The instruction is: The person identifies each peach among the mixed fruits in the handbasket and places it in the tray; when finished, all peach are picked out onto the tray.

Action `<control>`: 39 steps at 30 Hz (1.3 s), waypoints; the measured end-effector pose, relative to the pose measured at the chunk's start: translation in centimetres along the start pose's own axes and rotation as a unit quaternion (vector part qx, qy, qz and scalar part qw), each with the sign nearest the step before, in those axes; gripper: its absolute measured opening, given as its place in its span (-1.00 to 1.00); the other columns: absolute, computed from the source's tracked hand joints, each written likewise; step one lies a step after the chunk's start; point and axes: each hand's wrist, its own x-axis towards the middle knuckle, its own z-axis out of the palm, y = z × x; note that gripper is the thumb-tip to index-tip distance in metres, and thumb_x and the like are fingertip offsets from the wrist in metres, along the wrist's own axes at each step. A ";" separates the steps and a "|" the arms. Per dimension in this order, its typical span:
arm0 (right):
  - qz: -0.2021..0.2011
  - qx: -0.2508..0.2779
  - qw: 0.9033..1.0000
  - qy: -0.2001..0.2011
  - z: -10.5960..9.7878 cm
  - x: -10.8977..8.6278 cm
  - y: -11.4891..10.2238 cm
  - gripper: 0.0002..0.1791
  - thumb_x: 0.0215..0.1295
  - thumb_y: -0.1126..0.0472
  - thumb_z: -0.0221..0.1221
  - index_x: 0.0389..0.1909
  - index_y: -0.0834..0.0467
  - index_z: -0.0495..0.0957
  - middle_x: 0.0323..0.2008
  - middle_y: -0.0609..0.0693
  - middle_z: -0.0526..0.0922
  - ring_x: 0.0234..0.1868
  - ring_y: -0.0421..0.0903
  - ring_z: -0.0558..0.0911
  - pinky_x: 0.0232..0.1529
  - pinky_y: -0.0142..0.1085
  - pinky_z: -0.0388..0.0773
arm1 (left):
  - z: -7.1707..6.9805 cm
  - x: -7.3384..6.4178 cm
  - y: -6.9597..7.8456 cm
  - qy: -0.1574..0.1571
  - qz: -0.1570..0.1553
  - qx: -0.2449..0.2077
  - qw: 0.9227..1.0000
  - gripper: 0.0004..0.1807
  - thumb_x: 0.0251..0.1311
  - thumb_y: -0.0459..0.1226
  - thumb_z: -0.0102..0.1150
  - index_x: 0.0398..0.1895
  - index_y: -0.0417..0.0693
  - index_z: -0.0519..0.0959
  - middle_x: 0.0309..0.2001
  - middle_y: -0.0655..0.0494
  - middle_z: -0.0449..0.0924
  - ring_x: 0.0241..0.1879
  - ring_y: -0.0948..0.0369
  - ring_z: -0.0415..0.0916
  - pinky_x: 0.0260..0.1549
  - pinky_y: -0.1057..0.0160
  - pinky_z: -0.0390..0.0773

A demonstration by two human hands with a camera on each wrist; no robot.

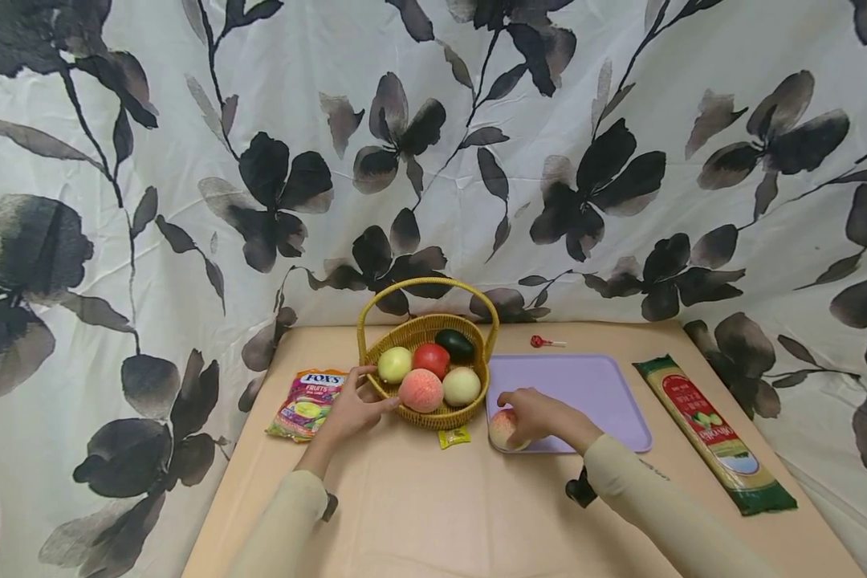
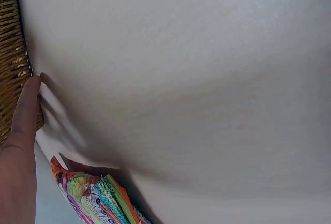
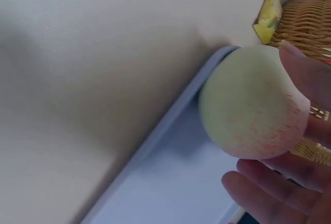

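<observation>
My right hand [image 1: 538, 413] grips a pale peach with a pink blush [image 3: 253, 105] at the near left corner of the lilac tray [image 1: 571, 377]. The thumb and fingers stand around its sides in the right wrist view. At the left side of the wicker basket [image 1: 426, 419], my left hand [image 1: 354, 409] touches the rim with thumb and forefinger spread. One straight finger [image 2: 26, 107] lies along the woven outer wall. Inside the basket are a pink peach [image 1: 421, 391], a pale round fruit [image 1: 462, 387], a yellow-green fruit [image 1: 394, 365], a red fruit [image 1: 431, 360] and a dark green fruit [image 1: 455, 345].
A FOX'S candy bag [image 1: 307, 405] lies left of the basket, by the left wrist. A small yellow packet [image 1: 453, 437] lies before the basket. Behind the tray is a red lollipop [image 1: 542, 342]; a long green-and-gold food packet [image 1: 715, 433] lies to the right.
</observation>
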 end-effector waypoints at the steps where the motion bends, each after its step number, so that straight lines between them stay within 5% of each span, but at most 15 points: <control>1: -0.002 -0.003 1.000 0.000 -0.3 0.0 -0.1 -0.25 -0.10 0.21 0.62 0.17 0.28 0.57 -0.01 0.17 0.69 0.04 0.12 0.63 0.12 0.08 0.59 | 0.0 0.0 0.0 0.001 0.000 0.002 1.000 0.09 0.01 0.14 0.59 0.52 0.14 0.13 0.66 -0.18 -0.05 0.59 -0.24 0.13 0.15 -0.04 0.67; 8: -0.029 -0.012 0.999 0.026 -3.8 0.4 -2.0 -0.24 0.07 0.17 0.57 0.29 0.25 0.51 0.12 0.23 0.66 0.18 0.20 0.62 0.17 0.09 0.61 | 0.0 0.1 -0.2 -0.001 0.002 0.001 1.000 0.11 0.00 0.16 0.59 0.53 0.15 0.13 0.66 -0.18 -0.05 0.59 -0.24 0.13 0.15 -0.06 0.67; 17: -0.071 -0.013 0.996 0.043 -7.3 2.9 -8.6 -0.18 0.12 0.10 0.56 0.37 0.24 0.46 0.20 0.18 0.66 0.19 0.10 0.63 0.25 0.02 0.59 | -0.3 0.1 -0.3 0.000 0.007 -0.014 1.000 0.07 0.03 0.11 0.59 0.52 0.14 0.14 0.65 -0.21 -0.02 0.55 -0.23 0.20 0.09 0.01 0.70; 24: -0.110 -0.011 0.993 0.048 -5.4 5.9 -11.8 -0.28 0.10 0.17 0.56 0.28 0.20 0.52 0.10 0.14 0.69 0.16 0.13 0.59 0.18 0.00 0.61 | -0.2 0.1 -0.3 -0.007 0.011 -0.027 1.000 0.05 0.05 0.09 0.59 0.51 0.17 0.13 0.65 -0.19 -0.02 0.55 -0.21 0.22 0.06 0.04 0.70; 31: -0.088 -0.001 0.994 0.059 -2.5 7.3 -12.0 -0.29 0.01 0.14 0.61 0.19 0.20 0.53 0.03 0.12 0.66 0.04 0.05 0.61 0.10 -0.07 0.66 | 0.2 0.2 -0.5 -0.006 0.016 -0.013 1.000 0.06 0.03 0.15 0.57 0.51 0.19 0.14 0.65 -0.19 -0.03 0.56 -0.23 0.18 0.14 -0.06 0.68; 39: -0.104 0.009 0.990 0.091 -1.8 7.5 -12.1 -0.34 0.06 0.18 0.58 0.17 0.22 0.55 0.02 0.18 0.66 0.00 0.07 0.65 0.06 -0.03 0.71 | -0.3 -0.3 0.0 0.002 0.016 -0.010 1.000 0.07 0.02 0.15 0.58 0.52 0.15 0.15 0.65 -0.16 0.00 0.58 -0.20 0.15 0.19 -0.09 0.64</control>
